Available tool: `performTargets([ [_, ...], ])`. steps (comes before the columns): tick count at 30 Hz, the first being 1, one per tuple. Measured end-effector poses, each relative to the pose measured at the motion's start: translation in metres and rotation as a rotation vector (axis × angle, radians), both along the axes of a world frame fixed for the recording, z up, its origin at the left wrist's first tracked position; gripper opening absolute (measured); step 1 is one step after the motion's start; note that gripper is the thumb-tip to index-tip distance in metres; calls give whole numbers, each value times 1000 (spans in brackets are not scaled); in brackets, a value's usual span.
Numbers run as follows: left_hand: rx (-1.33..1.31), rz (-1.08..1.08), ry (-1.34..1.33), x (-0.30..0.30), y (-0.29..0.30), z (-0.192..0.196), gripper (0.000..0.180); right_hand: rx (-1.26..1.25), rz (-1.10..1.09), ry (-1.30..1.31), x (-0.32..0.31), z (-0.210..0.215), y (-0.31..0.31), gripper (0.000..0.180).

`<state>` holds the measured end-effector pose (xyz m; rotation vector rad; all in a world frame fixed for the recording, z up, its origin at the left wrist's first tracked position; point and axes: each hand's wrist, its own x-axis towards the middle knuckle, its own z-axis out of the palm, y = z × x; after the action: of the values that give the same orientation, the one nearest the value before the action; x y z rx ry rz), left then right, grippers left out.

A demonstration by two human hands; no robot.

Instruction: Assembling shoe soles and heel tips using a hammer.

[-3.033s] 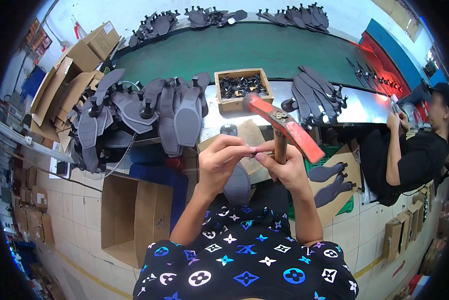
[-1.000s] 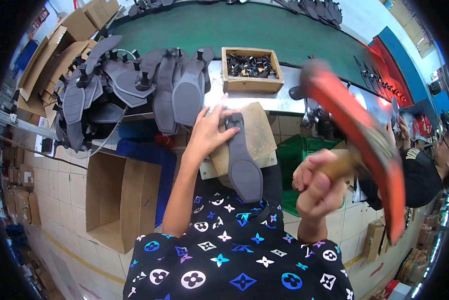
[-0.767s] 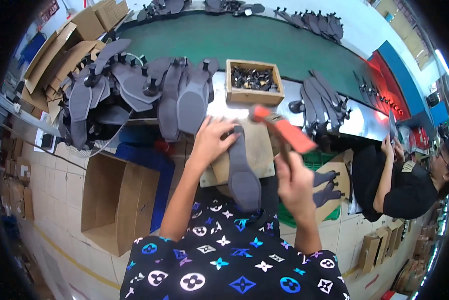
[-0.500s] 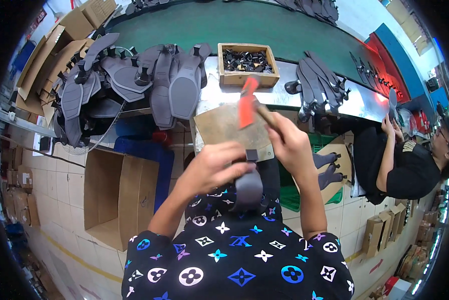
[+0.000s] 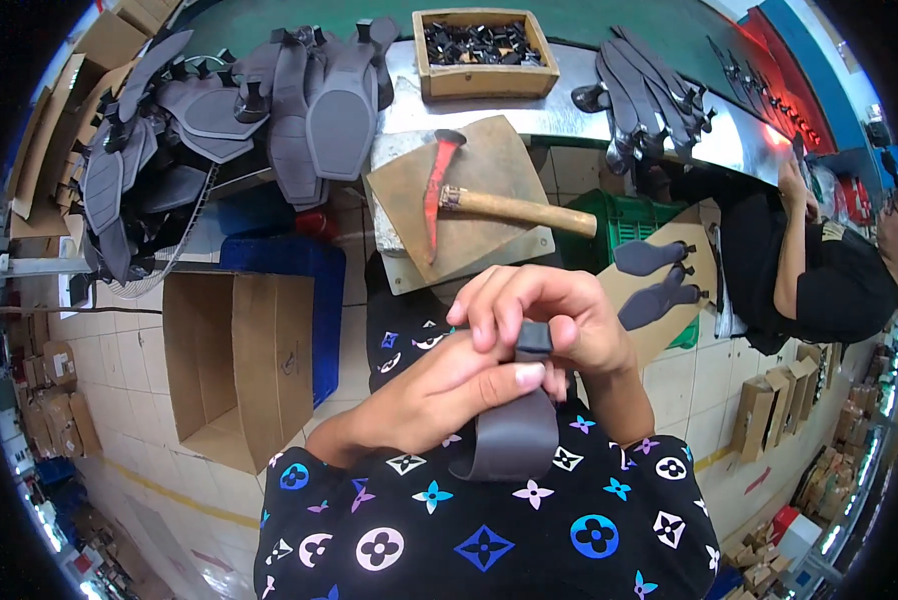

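Close to my body, my left hand [image 5: 439, 395] grips a dark grey shoe sole [image 5: 514, 435] by its heel end, thumb along the side. The sole curves down toward my shirt. A black heel tip [image 5: 534, 338] points up between my hands. Curled fingers of my right hand [image 5: 569, 310] close around this tip from the far side and the right. Beyond them, a hammer [image 5: 509, 207] with a red head and wooden handle lies on a brown board [image 5: 394, 200]. Part of the sole is hidden by my hands.
A wooden box [image 5: 489, 82] of small black parts stands on the metal bench. Heeled soles [image 5: 344, 110] pile up at left, more soles [image 5: 634, 100] at right. An open cardboard box [image 5: 289, 370] is at lower left. A co-worker [image 5: 829, 260] sits at right.
The hammer has left my right hand and now lies on the board. My right hand has come to the heel beside my left. The view has tilted down.
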<state>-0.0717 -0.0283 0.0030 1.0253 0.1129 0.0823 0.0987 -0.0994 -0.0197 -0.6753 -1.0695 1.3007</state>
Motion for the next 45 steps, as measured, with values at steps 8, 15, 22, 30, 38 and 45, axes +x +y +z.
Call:
performTargets([
  [8, 190, -60, 70, -7, 1, 12, 36, 110, -116, -193, 4, 15, -7, 46],
  [15, 349, -72, 120, 6, 9, 17, 41, 106, -358, -614, 10, 24, -28, 27],
  [22, 202, 7, 176, 32, -2, -7, 79, 116, -907, -946, 57, 16, -41, 18],
  [30, 263, 311, 191, 27, 14, -37, 59, -208, -1420, -646, 242, -96, -185, 24],
  [38, 354, 326, 185, 46, 15, -34, 53, -599, -1467, -1000, 324, -154, -143, 42],
  [45, 381, 267, 159, 39, 6, -19, 45, -334, -1201, -1537, 370, -98, 7, 39],
])
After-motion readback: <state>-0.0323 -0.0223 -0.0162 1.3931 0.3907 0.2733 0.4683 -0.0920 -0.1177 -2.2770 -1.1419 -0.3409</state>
